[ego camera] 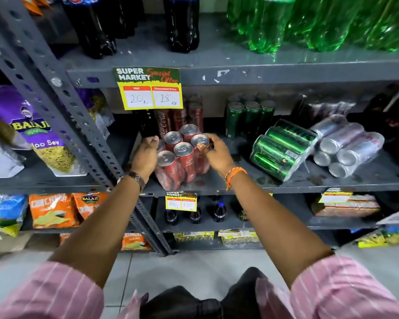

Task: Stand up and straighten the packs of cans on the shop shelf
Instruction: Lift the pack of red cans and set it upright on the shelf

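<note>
Both hands — left hand, right hand — clasp the shrink-wrapped red can pack upright near the shelf edge; open shelf room lies right.

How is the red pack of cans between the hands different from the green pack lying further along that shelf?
The red pack stands upright, can tops facing up; the green pack lies tipped over, cans on their sides. The red pack is held between the left hand and right hand; nobody touches the green pack. Both are shrink-wrapped bundles on the same grey shelf.
</note>
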Tool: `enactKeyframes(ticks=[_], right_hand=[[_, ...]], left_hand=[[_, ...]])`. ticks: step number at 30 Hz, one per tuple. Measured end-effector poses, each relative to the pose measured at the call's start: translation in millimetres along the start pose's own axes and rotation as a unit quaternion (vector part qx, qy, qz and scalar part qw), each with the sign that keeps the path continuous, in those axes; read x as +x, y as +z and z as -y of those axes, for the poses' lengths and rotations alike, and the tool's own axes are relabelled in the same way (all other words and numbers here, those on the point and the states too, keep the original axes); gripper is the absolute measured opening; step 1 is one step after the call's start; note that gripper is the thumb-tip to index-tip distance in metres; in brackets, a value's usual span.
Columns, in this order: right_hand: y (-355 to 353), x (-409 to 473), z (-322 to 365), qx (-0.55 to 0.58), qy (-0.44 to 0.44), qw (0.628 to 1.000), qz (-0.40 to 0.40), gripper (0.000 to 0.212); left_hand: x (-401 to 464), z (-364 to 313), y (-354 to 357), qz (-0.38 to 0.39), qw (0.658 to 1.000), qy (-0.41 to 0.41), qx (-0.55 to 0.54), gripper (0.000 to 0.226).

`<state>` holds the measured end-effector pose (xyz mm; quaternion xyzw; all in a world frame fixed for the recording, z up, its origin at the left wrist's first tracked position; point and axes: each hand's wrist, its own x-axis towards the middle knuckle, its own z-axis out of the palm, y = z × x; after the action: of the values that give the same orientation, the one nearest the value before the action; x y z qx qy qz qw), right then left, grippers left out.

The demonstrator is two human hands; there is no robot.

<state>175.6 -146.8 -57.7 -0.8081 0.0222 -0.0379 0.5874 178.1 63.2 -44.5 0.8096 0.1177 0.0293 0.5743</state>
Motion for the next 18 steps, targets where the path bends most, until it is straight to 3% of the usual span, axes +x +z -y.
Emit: enactKeyframes(ticks=[5, 10, 13, 16, 18], right_hand=[[-6, 25, 1, 0.002, 0.032, 0.999, 0.032, 0.033], [-14, 10, 8, -0.057, 0.05, 0.997, -0.006, 0.053], [2, -40, 9, -0.07, -0.034, 0.991, -0.105, 0.039], [33, -87, 14, -0.123, -0.142, 0.98, -0.07, 0.044], [49, -94, 16, -0.209, -0.182, 0.959, -0.053, 0.048]], left_hand=[[-30, 6, 8, -0.022, 0.999, -0.01, -0.035, 0.027], [-23, -14, 6, -0.007, 0.999, -0.015, 0.033, 0.046], [3, -49, 10, 0.083, 0.987, 0.057, 0.122, 0.053], [25, -78, 30, 0.234, 0.958, 0.062, 0.153, 0.049], [37, -82, 42, 0.286, 0.935, 0.051, 0.206, 0.047]])
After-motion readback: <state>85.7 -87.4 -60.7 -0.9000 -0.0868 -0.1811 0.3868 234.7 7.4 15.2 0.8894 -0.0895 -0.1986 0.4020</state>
